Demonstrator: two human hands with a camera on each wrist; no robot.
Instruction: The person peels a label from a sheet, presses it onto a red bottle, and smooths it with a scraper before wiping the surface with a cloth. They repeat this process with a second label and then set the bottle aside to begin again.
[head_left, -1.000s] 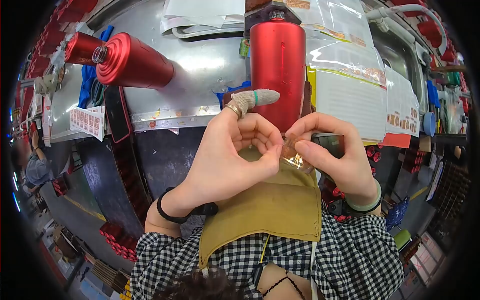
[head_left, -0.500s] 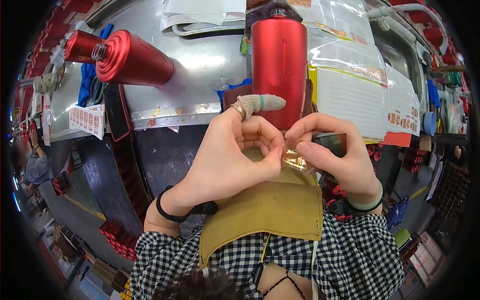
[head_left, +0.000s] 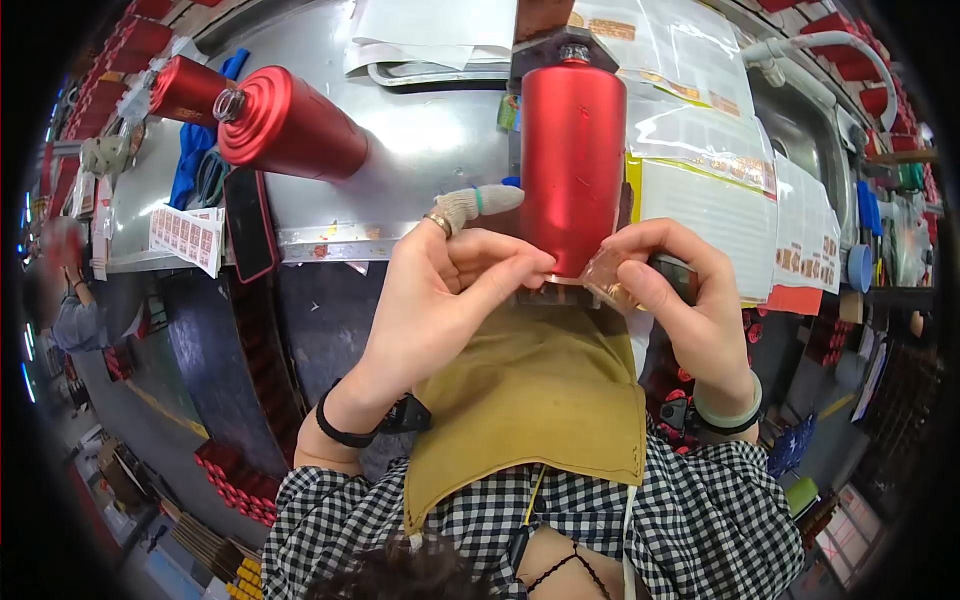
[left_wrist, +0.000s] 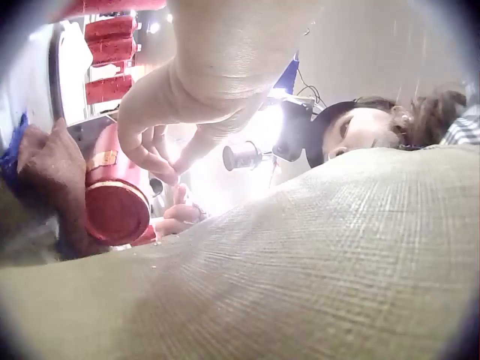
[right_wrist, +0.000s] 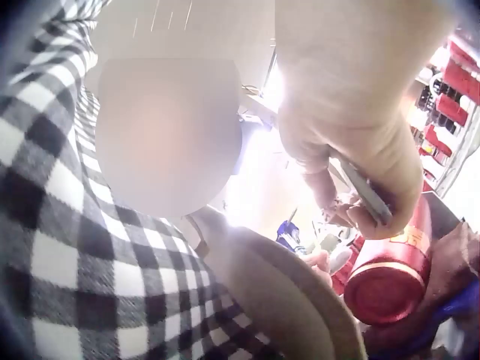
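My right hand [head_left: 690, 300] pinches a crinkled clear film with gold print [head_left: 607, 280] between thumb and finger. A dark, flat-looking object [head_left: 675, 275] is tucked inside the same hand; its full shape is hidden. To the left, my left hand [head_left: 410, 300] has thumb and fingertip together, apart from the film, with nothing visible between them. One of its fingers wears a pale cloth cover [head_left: 480, 205] and points straight out. Just beyond both hands lies a red bottle [head_left: 573, 150], base toward me and clear neck away. A gold label [right_wrist: 409, 240] shows near its base.
Another red bottle [head_left: 290, 130] with a clear neck is at the left on the metal worktop [head_left: 430, 135]. A phone [head_left: 248, 225] and a printed label sheet [head_left: 187, 238] lie near its edge. Plastic-covered sheets [head_left: 700, 210] spread to the right, beside a sink [head_left: 800, 120].
My left hand has drawn away to the left from the film, which both hands met at before. My right hand still holds the film. The red bottle's base now shows between them.
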